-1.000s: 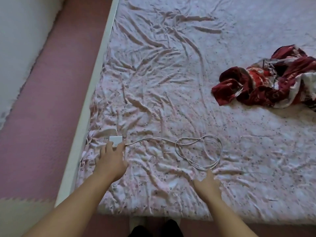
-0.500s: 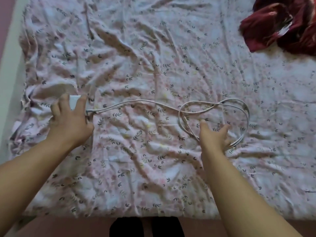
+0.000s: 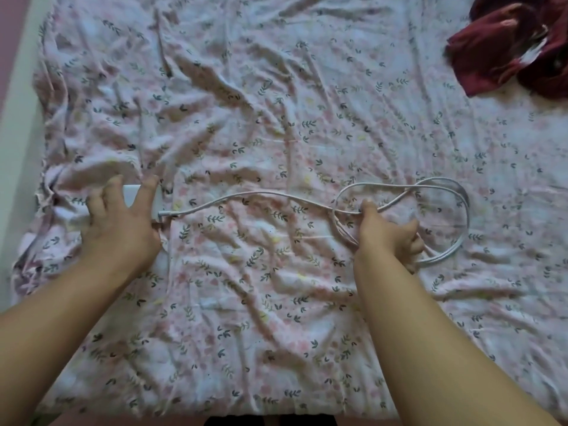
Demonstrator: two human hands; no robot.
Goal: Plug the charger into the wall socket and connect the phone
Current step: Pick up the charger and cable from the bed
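Note:
A white charger block (image 3: 131,195) lies on the flowered bedsheet (image 3: 276,118) near the bed's left edge. My left hand (image 3: 121,222) covers it from the near side, fingers spread over it. A white cable (image 3: 246,198) runs right from the block to a coiled loop (image 3: 455,216). My right hand (image 3: 387,235) lies on the near left part of that loop, fingers curled over the strands. No phone and no wall socket are in view.
A crumpled dark red cloth (image 3: 516,50) lies at the bed's far right. A pale bed frame edge (image 3: 18,118) runs along the left, with pink floor beyond it. Dark feet (image 3: 270,421) show at the bottom edge.
The view has closed in on the bed. My right hand has reached forward from short of the coil onto it and curled over the strands. My left hand has stayed on the charger block.

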